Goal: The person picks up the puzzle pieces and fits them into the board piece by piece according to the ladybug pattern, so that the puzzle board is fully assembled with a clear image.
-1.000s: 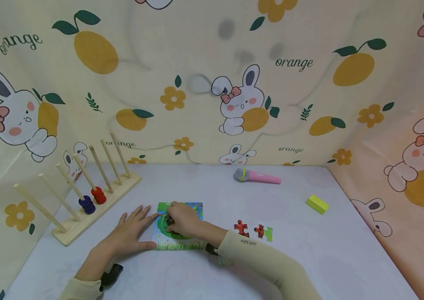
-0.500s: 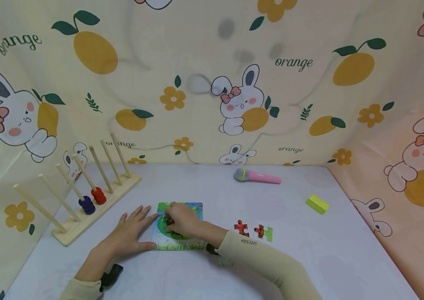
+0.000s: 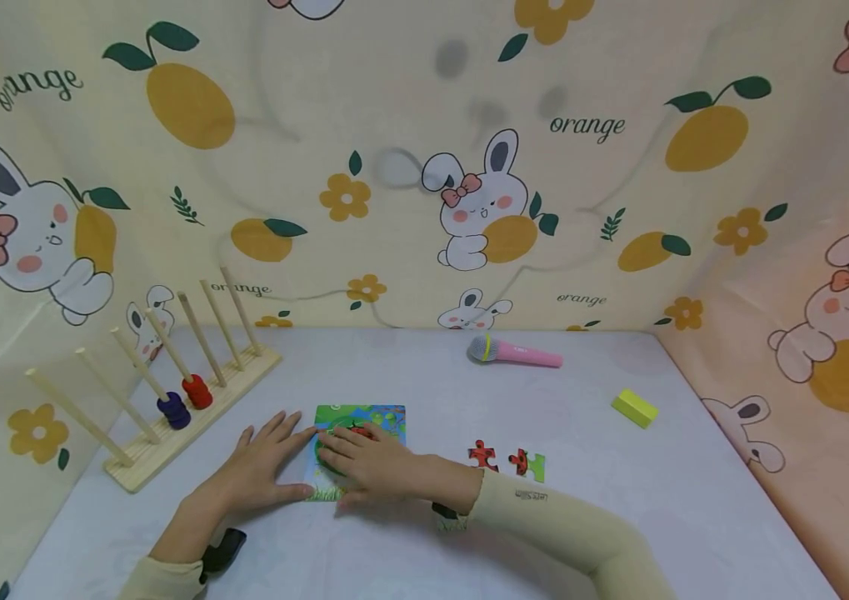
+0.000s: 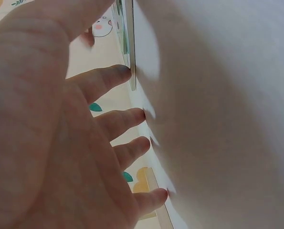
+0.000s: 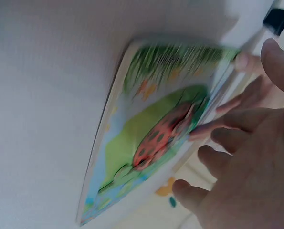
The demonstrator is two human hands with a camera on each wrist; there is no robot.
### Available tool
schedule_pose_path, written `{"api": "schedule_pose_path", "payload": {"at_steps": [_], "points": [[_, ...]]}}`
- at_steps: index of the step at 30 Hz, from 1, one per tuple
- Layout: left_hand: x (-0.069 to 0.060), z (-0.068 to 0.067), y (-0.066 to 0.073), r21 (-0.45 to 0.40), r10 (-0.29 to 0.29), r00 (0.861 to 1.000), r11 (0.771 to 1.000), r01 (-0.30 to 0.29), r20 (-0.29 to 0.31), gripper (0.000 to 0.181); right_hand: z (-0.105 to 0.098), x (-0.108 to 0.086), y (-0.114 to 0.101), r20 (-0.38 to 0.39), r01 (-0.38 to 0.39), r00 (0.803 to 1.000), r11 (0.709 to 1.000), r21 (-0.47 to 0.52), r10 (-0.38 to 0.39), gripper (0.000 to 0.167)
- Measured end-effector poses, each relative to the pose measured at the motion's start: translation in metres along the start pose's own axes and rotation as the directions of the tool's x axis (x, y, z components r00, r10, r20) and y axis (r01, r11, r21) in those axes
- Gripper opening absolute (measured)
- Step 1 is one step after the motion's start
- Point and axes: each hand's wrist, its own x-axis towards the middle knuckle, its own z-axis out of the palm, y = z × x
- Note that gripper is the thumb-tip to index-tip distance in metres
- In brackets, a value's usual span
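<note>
A square picture board with a ladybug on a green leaf and grass along its near edge lies on the white table. The left hand rests at its left side, fingers spread, thumb and index fingertip at the board's edge. Over the board is the right hand, palm down with fingers extended, covering part of the picture. In the right wrist view the right hand shows relaxed fingers with nothing held, and red ladybug parts show on the board. The left wrist view shows the left hand's fingertips touching the table and board edge.
Two puzzle pieces, one red and one red and green, lie right of the board; another piece is partly under the right wrist. A wooden peg rack, pink microphone and yellow block stand around.
The right hand's bent fingers have straightened and let go; the hand has flattened and shifted slightly toward the near side, uncovering some red at the top of the picture. The left hand has not moved.
</note>
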Motion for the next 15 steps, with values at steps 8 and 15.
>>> {"api": "schedule_pose_path", "payload": {"at_steps": [8,15], "points": [[0.001,0.001,-0.001,0.007,-0.006,1.000,1.000,0.006,0.015,0.093,0.000,-0.012,-0.014,0.092,0.021,0.996,1.000,-0.010,-0.020,0.080],[0.001,0.000,-0.002,-0.001,-0.003,1.000,1.000,0.003,0.020,0.093,0.000,-0.014,-0.018,0.131,-0.008,0.991,0.998,0.054,0.001,0.080]]}}
